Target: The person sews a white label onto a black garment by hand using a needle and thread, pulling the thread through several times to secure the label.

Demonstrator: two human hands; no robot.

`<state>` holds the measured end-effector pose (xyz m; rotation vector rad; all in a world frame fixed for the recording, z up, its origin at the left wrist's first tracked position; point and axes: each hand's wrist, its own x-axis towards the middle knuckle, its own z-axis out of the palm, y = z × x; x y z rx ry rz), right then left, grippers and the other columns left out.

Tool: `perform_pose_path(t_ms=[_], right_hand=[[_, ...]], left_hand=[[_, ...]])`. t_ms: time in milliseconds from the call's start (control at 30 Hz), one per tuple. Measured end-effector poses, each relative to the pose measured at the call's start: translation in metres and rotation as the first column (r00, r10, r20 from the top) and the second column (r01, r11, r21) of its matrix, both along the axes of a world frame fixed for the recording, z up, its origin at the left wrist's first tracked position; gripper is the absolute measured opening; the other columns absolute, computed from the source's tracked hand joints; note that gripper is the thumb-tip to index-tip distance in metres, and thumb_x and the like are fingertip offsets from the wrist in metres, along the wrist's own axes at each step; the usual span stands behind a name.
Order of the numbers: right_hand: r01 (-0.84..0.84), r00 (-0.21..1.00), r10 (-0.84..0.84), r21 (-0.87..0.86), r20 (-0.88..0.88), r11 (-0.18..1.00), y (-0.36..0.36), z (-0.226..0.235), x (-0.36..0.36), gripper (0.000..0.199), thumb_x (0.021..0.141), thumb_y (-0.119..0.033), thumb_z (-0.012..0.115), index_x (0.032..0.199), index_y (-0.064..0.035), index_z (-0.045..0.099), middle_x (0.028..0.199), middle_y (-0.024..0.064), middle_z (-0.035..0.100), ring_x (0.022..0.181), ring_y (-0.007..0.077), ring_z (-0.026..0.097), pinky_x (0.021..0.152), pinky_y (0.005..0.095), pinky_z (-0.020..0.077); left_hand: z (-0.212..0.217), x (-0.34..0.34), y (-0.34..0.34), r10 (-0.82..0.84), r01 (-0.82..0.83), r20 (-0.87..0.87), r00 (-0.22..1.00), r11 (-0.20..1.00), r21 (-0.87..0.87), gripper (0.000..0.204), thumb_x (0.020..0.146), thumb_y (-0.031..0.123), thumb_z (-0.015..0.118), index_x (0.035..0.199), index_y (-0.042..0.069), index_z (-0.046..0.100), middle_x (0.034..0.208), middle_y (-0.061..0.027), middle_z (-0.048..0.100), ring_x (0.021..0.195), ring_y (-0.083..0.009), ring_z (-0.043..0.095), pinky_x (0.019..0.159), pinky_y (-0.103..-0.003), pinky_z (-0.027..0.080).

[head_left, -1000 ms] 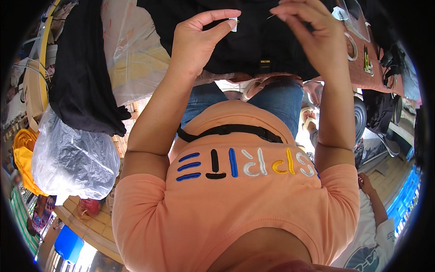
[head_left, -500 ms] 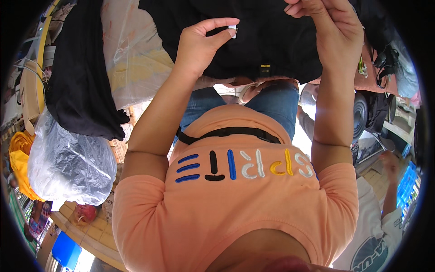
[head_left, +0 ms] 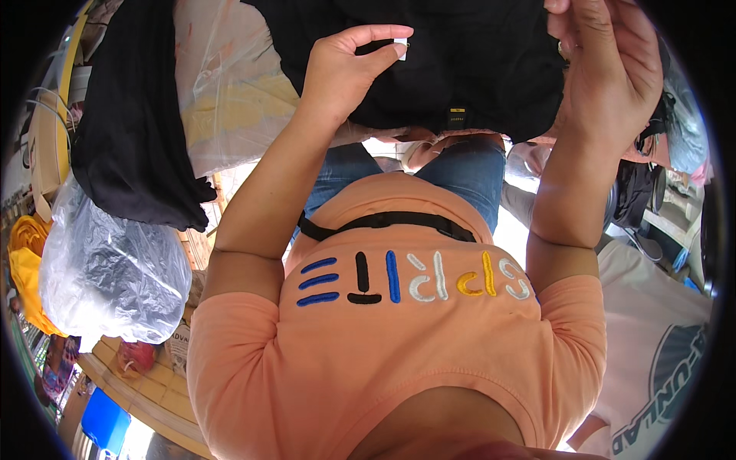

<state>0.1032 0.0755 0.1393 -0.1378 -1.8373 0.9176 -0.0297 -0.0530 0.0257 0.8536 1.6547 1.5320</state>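
Thumb and forefinger of my left hand [head_left: 341,77] pinch a small white tag [head_left: 401,50] over a black garment [head_left: 468,57] spread out in front of me. A dark label with a gold-yellow band [head_left: 457,116] lies at the garment's near edge. Off to the right, my right hand [head_left: 613,77] is raised with its fingers drawn together. Its fingertips run into the upper edge of the picture, and whatever they hold is too small or hidden to make out.
Clear plastic sheeting [head_left: 222,92] covers the surface on the left, beside a hanging black cloth [head_left: 126,115]. Below it is a bulging clear plastic bag [head_left: 115,261], next to yellow cloth [head_left: 29,268]. A person in a pale shirt [head_left: 644,299] is close by my right arm.
My right hand has moved right and a little nearer to me. My left hand keeps its pinch on the tag, almost in place. The person at right has come closer.
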Motion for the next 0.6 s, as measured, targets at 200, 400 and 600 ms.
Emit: perform_pose_path(t_ms=[200,400,600], right_hand=[[-0.019,1.000,0.019,-0.005,-0.015,1.000,-0.012,0.011,0.001,0.014,0.096,-0.013,0.050,0.102,-0.0005,0.055,0.064,0.0001,0.051,0.041,0.0017,0.037,0.036,0.0131,0.0288],[-0.063,0.991,0.059,-0.027,-0.124,0.998,-0.018,0.014,0.003,0.016,0.096,-0.011,0.047,0.105,0.0008,0.052,0.064,0.0012,0.051,0.040,0.0026,0.037,0.034,0.0126,0.0315],[-0.162,0.971,0.128,-0.164,-0.202,0.973,-0.011,0.010,0.012,0.017,0.097,-0.010,0.046,0.107,0.0013,0.051,0.065,0.0022,0.052,0.039,0.0028,0.038,0.034,0.0120,0.0331]], left_hand=[[0.000,0.001,0.000,0.001,-0.001,0.000,1.000,1.000,0.009,0.022,0.080,0.011,0.070,0.101,0.006,0.071,0.089,-0.0018,0.068,0.080,-0.0044,0.059,0.078,-0.018,0.045],[0.001,0.003,0.000,0.002,-0.002,-0.005,1.000,1.000,0.005,0.021,0.080,0.012,0.070,0.101,0.007,0.071,0.090,-0.0019,0.068,0.081,-0.0047,0.060,0.078,-0.018,0.046],[-0.001,0.004,0.000,0.010,-0.009,-0.019,1.000,1.000,0.003,0.022,0.081,0.012,0.070,0.101,0.006,0.071,0.090,-0.0024,0.069,0.081,-0.0050,0.060,0.078,-0.018,0.046]])
